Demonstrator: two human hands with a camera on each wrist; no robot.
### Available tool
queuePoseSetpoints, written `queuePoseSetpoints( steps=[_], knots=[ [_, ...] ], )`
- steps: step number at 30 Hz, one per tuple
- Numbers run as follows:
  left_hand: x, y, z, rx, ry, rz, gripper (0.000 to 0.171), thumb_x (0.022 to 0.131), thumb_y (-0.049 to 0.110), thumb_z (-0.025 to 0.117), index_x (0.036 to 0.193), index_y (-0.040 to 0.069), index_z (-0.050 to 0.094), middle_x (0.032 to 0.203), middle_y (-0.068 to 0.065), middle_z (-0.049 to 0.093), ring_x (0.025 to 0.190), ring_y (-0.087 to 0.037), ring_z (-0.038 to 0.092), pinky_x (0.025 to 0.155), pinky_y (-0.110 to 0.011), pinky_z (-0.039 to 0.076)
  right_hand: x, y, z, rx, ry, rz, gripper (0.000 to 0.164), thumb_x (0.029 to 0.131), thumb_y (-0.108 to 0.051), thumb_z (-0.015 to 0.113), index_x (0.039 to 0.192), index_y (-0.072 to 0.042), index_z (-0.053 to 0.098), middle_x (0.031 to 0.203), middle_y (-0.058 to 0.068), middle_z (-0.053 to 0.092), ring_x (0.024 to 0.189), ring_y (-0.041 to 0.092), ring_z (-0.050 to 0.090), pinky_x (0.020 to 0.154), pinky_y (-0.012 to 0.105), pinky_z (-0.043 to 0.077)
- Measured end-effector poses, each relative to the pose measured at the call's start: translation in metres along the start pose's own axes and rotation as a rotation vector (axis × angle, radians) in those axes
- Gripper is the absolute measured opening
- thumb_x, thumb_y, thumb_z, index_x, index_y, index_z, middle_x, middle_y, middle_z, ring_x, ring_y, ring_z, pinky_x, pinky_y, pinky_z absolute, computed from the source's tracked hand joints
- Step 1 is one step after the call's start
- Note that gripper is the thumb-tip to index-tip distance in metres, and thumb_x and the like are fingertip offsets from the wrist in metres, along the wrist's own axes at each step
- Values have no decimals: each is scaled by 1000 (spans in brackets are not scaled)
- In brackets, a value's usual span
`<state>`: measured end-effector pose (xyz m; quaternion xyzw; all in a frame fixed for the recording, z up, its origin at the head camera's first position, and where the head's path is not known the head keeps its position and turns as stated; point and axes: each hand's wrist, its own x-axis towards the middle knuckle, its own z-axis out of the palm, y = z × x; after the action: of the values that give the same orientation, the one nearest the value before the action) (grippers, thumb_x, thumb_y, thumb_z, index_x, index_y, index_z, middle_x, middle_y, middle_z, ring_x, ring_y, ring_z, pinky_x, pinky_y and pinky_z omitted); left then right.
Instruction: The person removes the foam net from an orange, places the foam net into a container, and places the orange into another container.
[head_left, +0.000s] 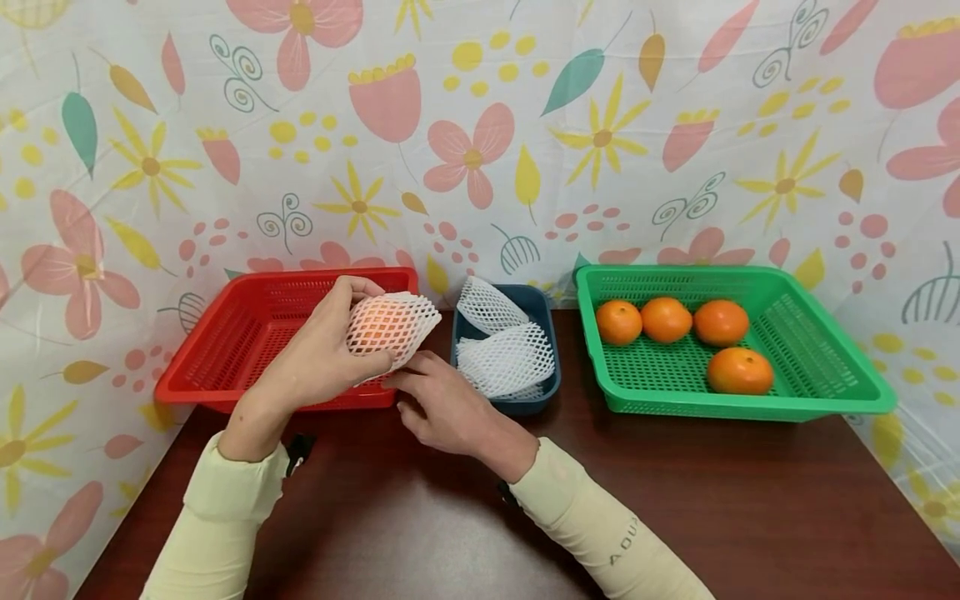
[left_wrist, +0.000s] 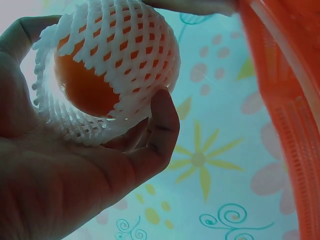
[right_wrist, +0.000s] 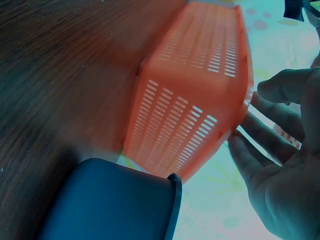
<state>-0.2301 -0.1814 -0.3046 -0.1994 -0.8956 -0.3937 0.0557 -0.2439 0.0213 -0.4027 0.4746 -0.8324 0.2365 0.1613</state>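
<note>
My left hand [head_left: 315, 354] grips an orange [left_wrist: 87, 90] in a white foam net sleeve [head_left: 390, 325], above the right end of the red basket [head_left: 172, 387]. In the left wrist view, part of the orange's skin shows bare at the sleeve's mouth, and fingers wrap around the net. My right hand [head_left: 450, 408] is just below the sleeve, its fingers loosely bent and their tips close to its lower side. From the right wrist view, the right thumb [right_wrist: 282, 85] stands apart from the fingers, with nothing visible pinched between them.
A dark blue bin [head_left: 555, 375] in the middle holds foam net sleeves [head_left: 506, 362]. To the right, a green basket [head_left: 840, 400] contains several bare oranges [head_left: 740, 371]. All three containers stand on a dark wooden table [head_left: 420, 533], before a flowered curtain [head_left: 480, 100].
</note>
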Motion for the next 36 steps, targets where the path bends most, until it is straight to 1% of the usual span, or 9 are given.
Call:
queuePoseSetpoints(
  steps=[6, 10, 16, 23, 25, 27, 30, 33, 36],
  knots=[
    [-3, 13, 4, -56, 1, 16, 76, 79, 10, 86, 139, 19, 41, 136, 1, 52, 121, -17, 53, 103, -45, 50, -1, -1, -7, 35, -28, 32, 25, 93, -14, 76, 118, -11, 76, 124, 1, 68, 125, 19, 57, 112, 32, 46],
    [-7, 18, 7, -106, -20, 50, 78, 78, 9, 88, 140, 21, 42, 136, 5, 54, 122, -16, 55, 103, -44, 51, -4, -2, -9, 51, -11, 34, 21, 93, -12, 75, 114, -10, 75, 119, 2, 67, 121, 18, 57, 107, 32, 49],
    [-13, 22, 11, -101, -35, 108, 73, 78, 10, 86, 137, 23, 46, 134, 7, 57, 119, -13, 57, 105, -43, 49, -11, -4, -15, 42, -6, 16, 31, 93, -12, 75, 124, -6, 70, 125, 4, 68, 124, 22, 57, 112, 38, 46],
    [-16, 25, 15, -181, -53, 159, 71, 78, 5, 82, 136, 24, 46, 135, 8, 57, 122, -12, 57, 105, -32, 48, -21, 1, -23, 75, 4, 51, 47, 92, -10, 76, 137, -5, 64, 137, 5, 65, 130, 22, 56, 115, 39, 45],
    [-16, 25, 15, -192, -57, 175, 71, 78, 4, 80, 137, 25, 46, 135, 8, 57, 121, -12, 57, 104, -30, 48, -24, 3, -26, 79, 16, 59, 47, 92, -11, 77, 137, -6, 64, 134, 5, 65, 126, 22, 57, 111, 39, 47],
    [-17, 26, 15, -202, -63, 191, 70, 79, 4, 79, 137, 24, 46, 136, 8, 56, 121, -12, 57, 103, -29, 48, -27, 4, -29, 87, 36, 60, 42, 91, -9, 77, 131, -6, 66, 125, 5, 68, 119, 21, 60, 105, 38, 50],
    [-18, 26, 16, -231, -83, 215, 70, 79, 3, 78, 138, 24, 46, 137, 8, 56, 122, -13, 57, 103, -29, 49, -32, 6, -36, 114, 64, 71, 43, 90, -6, 77, 131, -7, 64, 123, 4, 67, 116, 20, 61, 102, 38, 52],
    [-18, 28, 18, -247, -105, 253, 71, 79, 3, 78, 139, 24, 46, 139, 8, 56, 124, -13, 57, 105, -29, 49, -39, 8, -43, 176, 81, 88, 49, 90, -3, 76, 137, -8, 62, 135, 3, 65, 126, 18, 59, 107, 39, 51],
    [-18, 30, 18, -248, -125, 288, 74, 77, 5, 79, 140, 25, 46, 140, 9, 56, 125, -14, 56, 106, -30, 49, -47, 10, -53, 234, 91, 111, 52, 93, -4, 74, 143, -11, 60, 142, -1, 63, 131, 15, 58, 110, 40, 51]
  ],
)
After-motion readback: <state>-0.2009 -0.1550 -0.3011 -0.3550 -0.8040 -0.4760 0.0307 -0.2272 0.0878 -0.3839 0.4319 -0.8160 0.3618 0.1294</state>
